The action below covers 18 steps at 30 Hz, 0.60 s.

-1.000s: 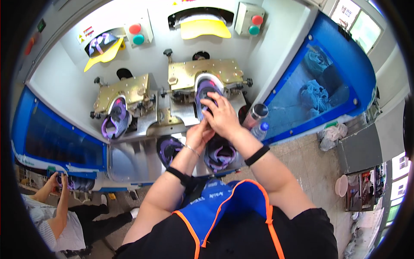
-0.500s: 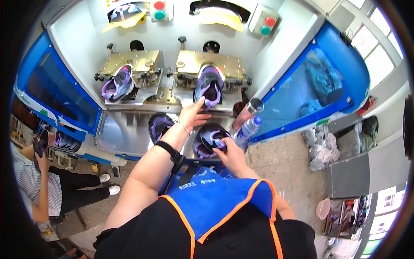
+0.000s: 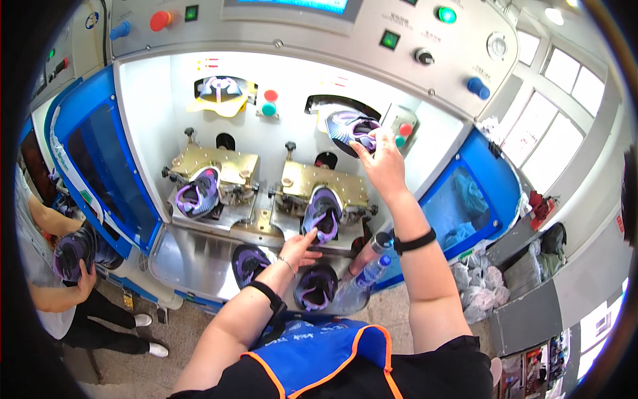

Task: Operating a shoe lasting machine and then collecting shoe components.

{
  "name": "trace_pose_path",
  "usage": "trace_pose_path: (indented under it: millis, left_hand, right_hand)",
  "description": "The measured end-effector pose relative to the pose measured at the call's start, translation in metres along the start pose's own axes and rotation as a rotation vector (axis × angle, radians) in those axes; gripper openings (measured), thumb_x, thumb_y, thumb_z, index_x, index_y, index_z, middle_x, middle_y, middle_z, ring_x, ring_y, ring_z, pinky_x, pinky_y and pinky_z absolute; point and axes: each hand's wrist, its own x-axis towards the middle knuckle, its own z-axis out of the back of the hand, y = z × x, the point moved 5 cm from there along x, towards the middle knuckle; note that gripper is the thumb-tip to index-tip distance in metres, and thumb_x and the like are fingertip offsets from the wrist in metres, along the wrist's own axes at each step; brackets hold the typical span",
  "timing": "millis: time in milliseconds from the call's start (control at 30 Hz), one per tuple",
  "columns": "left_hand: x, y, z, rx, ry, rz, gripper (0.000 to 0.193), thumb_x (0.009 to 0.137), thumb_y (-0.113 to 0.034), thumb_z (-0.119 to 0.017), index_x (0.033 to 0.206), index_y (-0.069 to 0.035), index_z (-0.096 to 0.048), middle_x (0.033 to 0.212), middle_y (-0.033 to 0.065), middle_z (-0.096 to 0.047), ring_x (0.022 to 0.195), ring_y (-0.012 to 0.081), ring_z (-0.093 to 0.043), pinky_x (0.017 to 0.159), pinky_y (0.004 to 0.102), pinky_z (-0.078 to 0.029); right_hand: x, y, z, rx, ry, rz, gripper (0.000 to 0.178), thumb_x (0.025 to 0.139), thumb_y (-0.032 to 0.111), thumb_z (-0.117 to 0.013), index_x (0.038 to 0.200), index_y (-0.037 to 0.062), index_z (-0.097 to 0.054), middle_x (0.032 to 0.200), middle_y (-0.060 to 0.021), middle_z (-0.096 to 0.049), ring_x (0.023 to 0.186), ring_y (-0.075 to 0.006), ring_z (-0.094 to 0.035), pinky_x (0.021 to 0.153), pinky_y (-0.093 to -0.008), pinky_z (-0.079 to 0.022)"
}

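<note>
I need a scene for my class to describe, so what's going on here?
The person's right hand holds a grey-purple shoe up at the right-hand upper opening. Their left hand is at the heel of another shoe at the right brass-coloured plate. A third shoe sits at the left plate, and two more shoes rest on the metal ledge. On the left, a co-worker holds a dark shoe.

The raised shoe point(image 3: 346, 128) is showing pale-blue and dark stripes with purple. On the silvery worktop point(image 3: 193, 256), the shoe nearer the left edge point(image 3: 250, 266) and the shoe nearer the right edge point(image 3: 316, 288) are both pairing purple with black. The clamp plates point(image 3: 322, 179) are gleaming gold; the apron point(image 3: 309, 346) is showing blue edged with orange.
</note>
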Motion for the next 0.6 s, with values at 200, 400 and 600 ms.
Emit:
trace_pose_path:
  millis: [200,400,600]
  left_hand:
    - [0.003,0.003,-0.001,0.01,0.088,0.052,0.065,0.086,-0.054,-0.065,0.122,-0.001,-0.05,0.117,0.0091,-0.058,0.088,0.0279,-0.07,0.073,0.0391,-0.054]
    - [0.003,0.002,0.013,0.017,0.061,0.066,0.057,0.087,-0.051,-0.066,0.117,-0.004,-0.054,0.112,0.0069,-0.061,0.086,0.0256,-0.071,0.068,0.0337,-0.054]
    - [0.012,0.002,0.009,0.024,0.098,0.082,0.055,0.088,-0.05,-0.065,0.117,-0.004,-0.054,0.111,0.0068,-0.061,0.087,0.0255,-0.07,0.069,0.0339,-0.054]
  right_hand:
    - [0.076,-0.068,-0.073,-0.02,0.14,-0.136,0.045,0.083,0.043,-0.067,0.115,0.013,-0.059,0.12,-0.0146,-0.055,0.105,-0.0354,-0.059,0.089,-0.0451,-0.048]
    - [0.033,-0.05,-0.091,0.033,-0.346,-0.27,0.056,0.089,0.021,-0.062,0.137,0.0015,-0.041,0.148,-0.0282,-0.027,0.137,-0.0427,-0.03,0.113,-0.0451,-0.028]
    - [0.008,-0.114,-0.104,0.124,0.071,-0.612,0.035,0.076,0.006,-0.055,0.111,0.0018,-0.059,0.152,-0.0363,-0.01,0.139,-0.0434,-0.03,0.114,-0.0391,-0.027]
